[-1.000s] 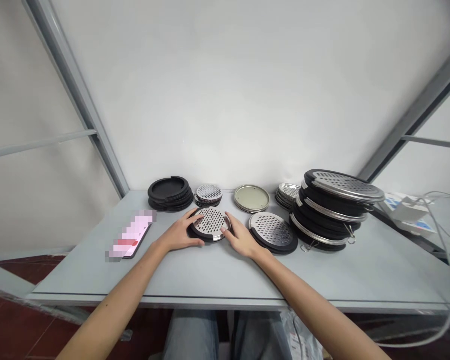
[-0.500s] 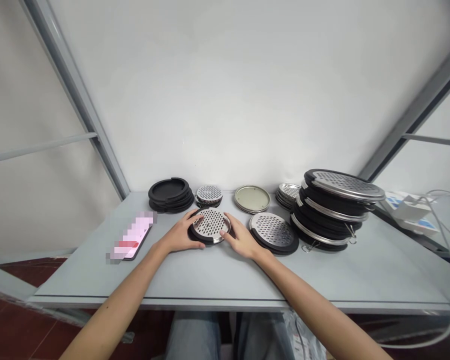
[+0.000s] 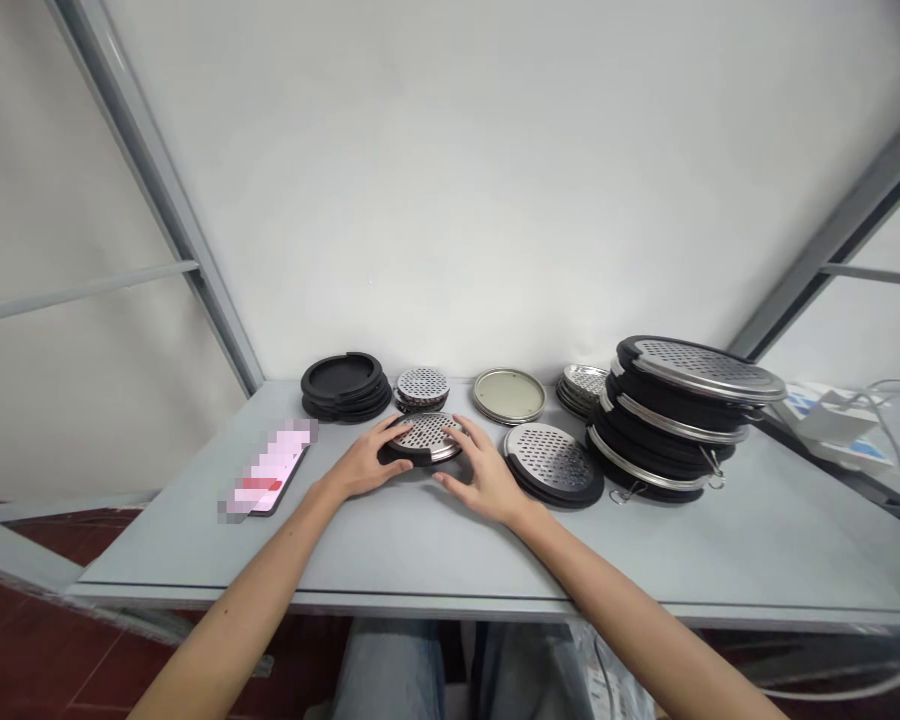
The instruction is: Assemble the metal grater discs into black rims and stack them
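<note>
A round perforated metal disc [image 3: 429, 432] in a partial black rim is between my hands, near the middle of the table, its face foreshortened. My left hand [image 3: 364, 462] grips its left side, fingers over the top and thumb at the front of the rim. On the right, my right hand [image 3: 487, 475] has its fingers spread over the disc's edge; its thumb points left, in front of the disc and apart from it. Right of that hand lies a similar perforated disc [image 3: 555, 460] on a black base. Behind the held disc sits a small stack of perforated discs [image 3: 423, 384].
Black ring-edged plates [image 3: 345, 382] are stacked at the back left, near a phone [image 3: 274, 475]. A pale round plate [image 3: 508, 393] and small metal discs [image 3: 581, 385] stand along the wall. At right rises a tall stack of black and metal discs [image 3: 671, 425] with wire clips.
The disc between my hands now shows a narrower face and seems tilted. My right thumb has come off its top and sits in front of it. The view has shifted slightly.
</note>
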{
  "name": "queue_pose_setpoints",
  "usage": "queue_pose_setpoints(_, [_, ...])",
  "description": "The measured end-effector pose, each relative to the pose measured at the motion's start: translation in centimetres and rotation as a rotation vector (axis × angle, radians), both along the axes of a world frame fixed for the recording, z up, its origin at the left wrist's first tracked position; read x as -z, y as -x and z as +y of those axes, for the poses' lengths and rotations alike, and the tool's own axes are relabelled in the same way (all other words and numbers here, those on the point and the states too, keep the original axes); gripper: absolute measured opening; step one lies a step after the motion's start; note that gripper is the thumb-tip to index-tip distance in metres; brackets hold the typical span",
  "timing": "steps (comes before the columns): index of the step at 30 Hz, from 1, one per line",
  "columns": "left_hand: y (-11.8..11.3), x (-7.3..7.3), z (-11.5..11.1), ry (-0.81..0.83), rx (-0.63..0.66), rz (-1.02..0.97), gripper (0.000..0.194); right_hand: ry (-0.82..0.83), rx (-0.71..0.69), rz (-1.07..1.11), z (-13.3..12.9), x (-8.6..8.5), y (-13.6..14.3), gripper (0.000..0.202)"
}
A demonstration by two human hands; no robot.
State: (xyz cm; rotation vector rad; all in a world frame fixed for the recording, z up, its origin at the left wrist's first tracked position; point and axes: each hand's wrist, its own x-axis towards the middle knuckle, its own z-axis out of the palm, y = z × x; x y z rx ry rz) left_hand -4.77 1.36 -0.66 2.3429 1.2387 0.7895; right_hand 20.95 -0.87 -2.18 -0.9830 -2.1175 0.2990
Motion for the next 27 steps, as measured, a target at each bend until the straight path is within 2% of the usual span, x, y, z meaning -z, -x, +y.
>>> queue_pose_setpoints(3, [0.0, 0.0, -0.1, -0.018, 0.004, -0.014, 0.071, -0.114, -0.044, -0.016, 0.1, -0.3, 0.0, 0.041])
queue_pose_setpoints(5, [0.0, -0.1, -0.1, -0.030, 0.011, -0.032, 0.070, -0.137, -0.063, -0.020, 0.3, -0.4, -0.1, 0.035])
queue_pose_setpoints(13, [0.0, 0.0, -0.1, 0.001, 0.082, -0.226, 0.067, -0.129, -0.069, 0.092, 0.5, -0.9, -0.7, 0.038])
queue_pose_setpoints(18, [-0.1, -0.2, -0.2, 0.035, 0.120, -0.326, 0.072, -0.195, -0.092, 0.030, 0.3, -1.3, -1.2, 0.035])
queue_pose_setpoints(23, [0.3, 0.3, 0.2, 0.053, 0.023, -0.395, 0.071, -0.413, 0.046, 0.089, -0.9, -2.1, -1.8, 0.037])
queue_pose_setpoints(27, [0.4, 0.8, 0.4, 0.090, -0.046, -0.383, 0.066, -0.604, 0.205, 0.150, -2.7, -4.2, -4.4, 0.043])
